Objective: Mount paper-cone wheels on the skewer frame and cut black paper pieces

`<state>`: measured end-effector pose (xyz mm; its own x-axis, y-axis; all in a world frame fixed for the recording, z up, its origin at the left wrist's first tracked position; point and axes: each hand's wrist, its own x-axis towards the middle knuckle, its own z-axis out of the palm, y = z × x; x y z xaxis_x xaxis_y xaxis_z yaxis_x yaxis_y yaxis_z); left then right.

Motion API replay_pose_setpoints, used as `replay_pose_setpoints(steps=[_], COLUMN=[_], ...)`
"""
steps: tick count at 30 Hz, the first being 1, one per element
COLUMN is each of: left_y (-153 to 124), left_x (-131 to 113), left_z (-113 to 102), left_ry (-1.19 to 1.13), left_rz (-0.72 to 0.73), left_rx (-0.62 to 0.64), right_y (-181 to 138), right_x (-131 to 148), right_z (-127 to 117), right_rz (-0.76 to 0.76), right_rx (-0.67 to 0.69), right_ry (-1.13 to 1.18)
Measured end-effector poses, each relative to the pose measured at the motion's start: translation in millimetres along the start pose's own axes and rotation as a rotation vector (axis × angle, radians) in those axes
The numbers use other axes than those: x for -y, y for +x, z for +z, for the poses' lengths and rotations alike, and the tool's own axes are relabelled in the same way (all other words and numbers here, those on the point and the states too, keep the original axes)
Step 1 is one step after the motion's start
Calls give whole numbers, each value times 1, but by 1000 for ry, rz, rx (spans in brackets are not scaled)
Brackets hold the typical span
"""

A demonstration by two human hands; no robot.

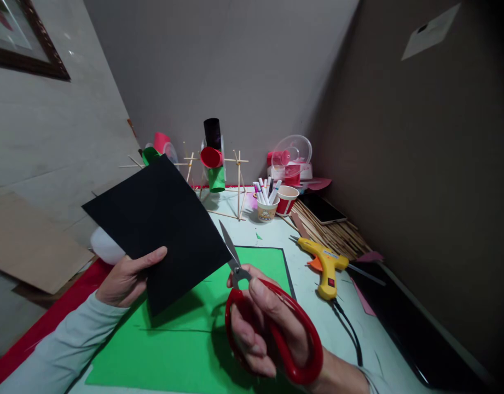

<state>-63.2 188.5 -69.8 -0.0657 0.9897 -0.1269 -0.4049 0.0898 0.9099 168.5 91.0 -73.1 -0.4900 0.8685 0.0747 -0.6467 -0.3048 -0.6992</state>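
Observation:
My left hand (131,276) grips a sheet of black paper (165,224) by its lower left part, thumb on top and the other fingers hidden behind it. My right hand (268,323) is wrapped round the red handles of a pair of scissors (295,334). The blades are parted and stand at the sheet's right corner; whether they touch the paper I cannot tell. Below both hands a large sheet of green paper (181,355) lies on the table, with a dark strip along its far right edge.
To the right lie a yellow glue gun (328,268), a bundle of thin sticks (337,232), a phone (321,208) and a long black object (407,328). Further back stand a cup of markers (267,210), a red-and-white cup (287,201) and a stick frame (238,186) with coloured paper tubes (216,179).

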Motion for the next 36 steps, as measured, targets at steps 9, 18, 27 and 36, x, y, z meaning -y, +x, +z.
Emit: replay_pose_setpoints(steps=[9, 18, 27, 36], left_y=[0, -3, -6, -13], left_x=[3, 9, 11, 12], left_z=[-1, 2, 4, 9], left_ry=[7, 7, 33, 84], left_rz=[-6, -61, -42, -103], left_rx=[22, 27, 45, 71], right_y=[3, 4, 5, 5], right_x=[-3, -3, -4, -6], right_z=[-3, -1, -7, -10], right_rz=[-16, -23, -29, -14], right_rx=[17, -22, -81, -60], right_ry=[2, 8, -11, 25])
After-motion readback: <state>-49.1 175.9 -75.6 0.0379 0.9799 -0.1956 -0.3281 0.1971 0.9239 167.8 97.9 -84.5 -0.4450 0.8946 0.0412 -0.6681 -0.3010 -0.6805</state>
